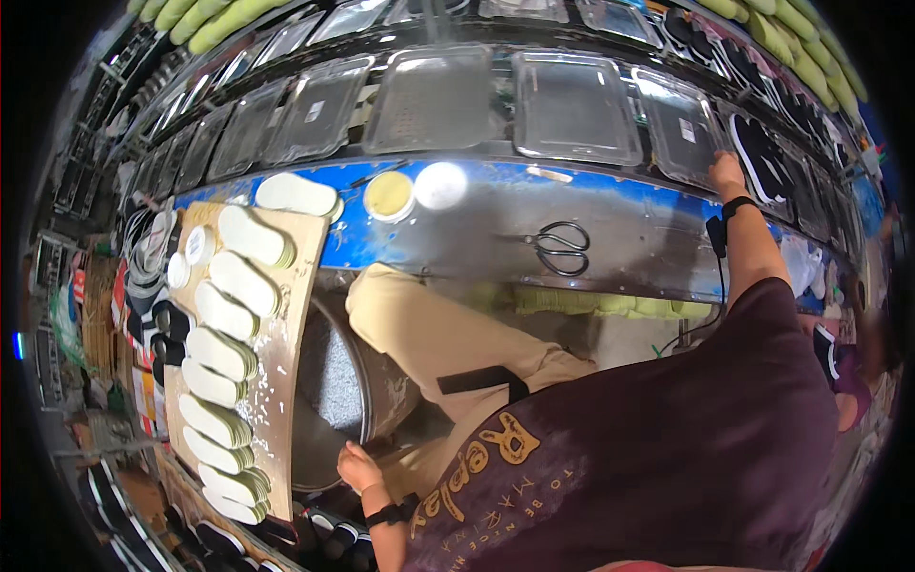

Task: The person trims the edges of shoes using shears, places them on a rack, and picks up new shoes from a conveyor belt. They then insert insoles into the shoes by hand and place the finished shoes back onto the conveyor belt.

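Note:
My right hand (728,173) reaches out to the far right with its fingers curled closed. It is at the lower right edge of a clear plastic tray (675,114), beside a black shoe with a white sole (756,157). What lies between the fingers is hidden. Low in the view, my left hand (358,467) hangs near my lap with its fingers curled in, and nothing shows in them. Beside it is a round bin (360,357). Left of that, a wooden board (297,276) carries several stacks of pale insoles (221,353).
Black-handled scissors (560,250) lie on the blue and grey bench (648,224). A tub of yellowish paste (390,195) and a white round lid (440,185) stand farther left. Behind the bench runs a row of clear trays (577,107). A cable trails from my right wristband.

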`<state>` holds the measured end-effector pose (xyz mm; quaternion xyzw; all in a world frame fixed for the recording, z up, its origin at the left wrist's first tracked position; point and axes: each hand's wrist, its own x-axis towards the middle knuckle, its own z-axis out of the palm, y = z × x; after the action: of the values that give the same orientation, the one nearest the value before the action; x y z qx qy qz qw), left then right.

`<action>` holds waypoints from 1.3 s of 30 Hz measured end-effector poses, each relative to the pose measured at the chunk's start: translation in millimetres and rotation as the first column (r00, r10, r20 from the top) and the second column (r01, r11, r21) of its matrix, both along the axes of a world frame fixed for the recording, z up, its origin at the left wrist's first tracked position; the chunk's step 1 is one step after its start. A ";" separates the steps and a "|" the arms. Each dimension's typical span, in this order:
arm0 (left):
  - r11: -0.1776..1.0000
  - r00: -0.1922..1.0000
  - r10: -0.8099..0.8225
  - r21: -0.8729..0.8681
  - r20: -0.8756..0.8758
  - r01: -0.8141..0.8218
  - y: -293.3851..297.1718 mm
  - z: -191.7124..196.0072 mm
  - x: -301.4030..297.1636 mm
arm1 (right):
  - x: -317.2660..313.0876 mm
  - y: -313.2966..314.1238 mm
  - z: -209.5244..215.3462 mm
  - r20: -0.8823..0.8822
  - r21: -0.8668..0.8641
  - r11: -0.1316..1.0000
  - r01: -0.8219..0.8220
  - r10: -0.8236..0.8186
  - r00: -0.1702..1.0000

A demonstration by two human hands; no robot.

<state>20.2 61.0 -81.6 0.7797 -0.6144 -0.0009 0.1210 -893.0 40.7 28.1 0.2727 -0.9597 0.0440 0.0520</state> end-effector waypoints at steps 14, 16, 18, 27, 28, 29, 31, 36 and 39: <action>0.986 0.999 -0.032 0.165 0.026 0.027 -11.2 -2.2 7.1 | -110.6 91.5 33.7 -0.063 -0.005 0.863 0.505 -0.504 0.861; 0.992 0.994 -0.072 0.107 0.084 0.063 -12.3 -6.0 8.4 | -120.0 101.1 32.1 -0.092 0.182 0.810 0.558 -0.551 0.830; 0.991 0.995 -0.065 0.118 0.075 0.056 -15.9 -9.5 9.9 | -133.3 111.5 28.2 -0.019 0.022 0.785 0.619 -0.619 0.785; 0.971 0.961 -0.010 0.233 0.276 -0.057 -16.0 -2.0 24.5 | -190.1 119.7 3.0 -0.111 0.362 0.790 0.496 -0.492 0.864; 0.960 0.952 0.021 0.260 0.307 -0.105 -14.6 5.7 22.8 | -193.7 112.5 -5.7 -0.045 0.421 0.764 0.489 -0.522 0.852; 0.951 0.961 0.031 0.287 0.274 -0.112 -22.5 -6.8 14.9 | -226.0 135.0 -1.7 0.025 0.261 0.785 0.562 -0.587 0.809; 0.954 0.981 0.018 0.292 0.191 -0.074 -25.8 -33.0 7.3 | -263.5 148.4 17.1 0.008 0.150 0.805 0.574 -0.581 0.814; 0.958 0.975 0.118 0.235 0.189 -0.162 -15.9 -6.7 5.7 | -214.7 108.5 0.8 -0.053 0.339 0.939 0.056 -0.041 0.998; 0.975 0.985 0.152 0.153 0.087 -0.164 -15.4 -8.7 2.5 | -166.8 115.7 2.2 -0.090 0.178 0.984 0.009 0.007 0.996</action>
<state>22.7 45.6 -90.3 0.8326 -0.5526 -0.0112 0.0350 -1059.8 156.4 30.3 0.2775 -0.9566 -0.0544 0.0707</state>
